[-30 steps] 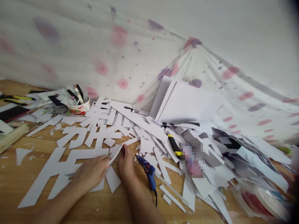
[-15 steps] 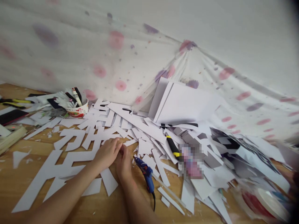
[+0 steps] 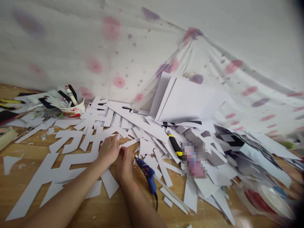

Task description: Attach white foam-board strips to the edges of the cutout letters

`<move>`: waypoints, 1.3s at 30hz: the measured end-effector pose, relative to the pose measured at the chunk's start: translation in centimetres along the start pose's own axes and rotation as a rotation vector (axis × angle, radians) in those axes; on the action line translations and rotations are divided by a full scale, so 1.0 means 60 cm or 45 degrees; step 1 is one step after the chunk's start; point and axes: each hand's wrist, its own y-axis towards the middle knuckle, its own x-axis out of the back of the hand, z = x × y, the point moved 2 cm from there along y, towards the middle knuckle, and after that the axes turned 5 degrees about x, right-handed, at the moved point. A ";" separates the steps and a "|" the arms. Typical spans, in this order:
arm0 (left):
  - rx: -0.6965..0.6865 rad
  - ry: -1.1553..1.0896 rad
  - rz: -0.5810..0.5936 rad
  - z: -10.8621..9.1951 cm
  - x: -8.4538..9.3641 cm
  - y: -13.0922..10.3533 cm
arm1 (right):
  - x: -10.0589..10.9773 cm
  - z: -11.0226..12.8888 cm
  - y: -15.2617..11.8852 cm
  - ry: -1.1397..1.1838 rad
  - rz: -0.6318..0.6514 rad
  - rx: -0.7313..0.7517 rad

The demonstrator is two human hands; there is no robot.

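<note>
My left hand (image 3: 109, 151) is closed above the cut white board pieces, its fingers bent and pressed together. A small white edge shows by its fingertips, but I cannot tell whether it is held. Close beside it, my right hand (image 3: 124, 165) curls its fingers inward with the tips turned away from view. Whatever it pinches is hidden. Right of that hand lies a blue hot glue gun (image 3: 147, 173), a clear glue stick (image 3: 169, 191) sticking out of its back. A large white cut-out character (image 3: 45, 177) lies flat under and left of my left forearm.
White board scraps (image 3: 146, 146) cover the table's middle. A black-and-yellow utility knife (image 3: 175, 145) lies among them, beside a blurred patch. Pens fill a paper bowl (image 3: 74, 111) at back left. White boards (image 3: 190, 101) lean against the patterned sheet. Rolls of tape (image 3: 268, 201) sit at front right.
My hands have drawn slightly apart at the fingertips, the left a little to the left. The view has shifted slightly. The glue gun stays where it was on the table.
</note>
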 end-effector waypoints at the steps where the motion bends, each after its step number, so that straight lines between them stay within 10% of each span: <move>1: 0.002 0.007 0.002 0.000 0.000 0.000 | 0.001 0.001 0.000 -0.002 -0.009 0.005; 17: 0.005 0.025 -0.060 -0.005 0.023 -0.010 | -0.001 0.004 -0.004 -0.023 -0.012 0.115; 29: -0.107 -0.029 -0.053 0.117 0.075 -0.086 | 0.003 0.016 -0.007 -0.074 0.002 0.173; 39: -0.038 -0.087 0.013 0.120 0.058 -0.093 | 0.003 0.011 -0.009 -0.112 0.102 0.175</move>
